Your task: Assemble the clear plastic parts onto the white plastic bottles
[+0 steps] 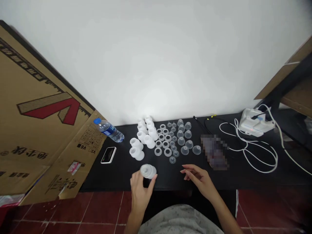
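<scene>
Two hands of yours work over the black table (pixel 109 177), with a flattened cardboard carton (pixel 41 120) lying at its left end. Rows of white plastic fittings (pixel 148 141) and clear silicone cups (pixel 181 140) stand on the table ahead of you. Your left hand (pixel 141 195) grips a frosted plastic fitting (pixel 148 171) with its fingers closed around it, the long axis running roughly sideways, just in front of the white rows. Your right hand (pixel 198 179) holds nothing, its fingers loosely open and nearest the clear cups.
</scene>
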Demonstrator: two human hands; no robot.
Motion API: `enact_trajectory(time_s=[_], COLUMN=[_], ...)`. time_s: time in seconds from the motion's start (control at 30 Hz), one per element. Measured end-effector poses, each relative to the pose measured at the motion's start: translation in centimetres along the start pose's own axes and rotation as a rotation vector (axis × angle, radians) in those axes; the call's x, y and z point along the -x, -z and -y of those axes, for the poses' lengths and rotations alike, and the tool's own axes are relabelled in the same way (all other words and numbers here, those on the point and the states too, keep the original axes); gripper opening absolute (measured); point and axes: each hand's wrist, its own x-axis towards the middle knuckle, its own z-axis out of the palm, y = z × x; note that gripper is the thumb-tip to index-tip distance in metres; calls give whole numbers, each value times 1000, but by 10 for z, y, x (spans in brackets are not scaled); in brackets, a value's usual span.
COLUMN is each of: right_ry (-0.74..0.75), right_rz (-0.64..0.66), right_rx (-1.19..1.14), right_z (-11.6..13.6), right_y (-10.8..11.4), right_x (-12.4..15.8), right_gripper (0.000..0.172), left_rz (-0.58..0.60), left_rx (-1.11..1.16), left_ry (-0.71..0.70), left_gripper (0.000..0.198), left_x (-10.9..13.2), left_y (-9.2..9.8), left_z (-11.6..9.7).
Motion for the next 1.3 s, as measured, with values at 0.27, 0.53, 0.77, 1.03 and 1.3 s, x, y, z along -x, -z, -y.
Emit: enact_trajectory(time_s=[0.27,0.53,0.77,1.03,1.3], right_ry=[162,288,349,363,432], right_rz=[-51,-197,-131,-198,-176], right_rx=[409,844,821,451,363], right_z=[-9,-14,-9,-5,-4], right_y=[-20,-45,-57,-44,-45], right_x=[-5,-31,-46,-42,-41], right_gripper=[29,23,14,15,14], left_rz=[-49,-298,47,242,221], left_rx=[-139,73,147,124,434], left_ry=[195,294,-97,-145,-29], left_gripper=[52,79,25,43,14], left_x=[-25,-26,-9,-58,-59], left_y=[10,7,-13,-49,-53], left_z=[50,41,-19,-66,-57])
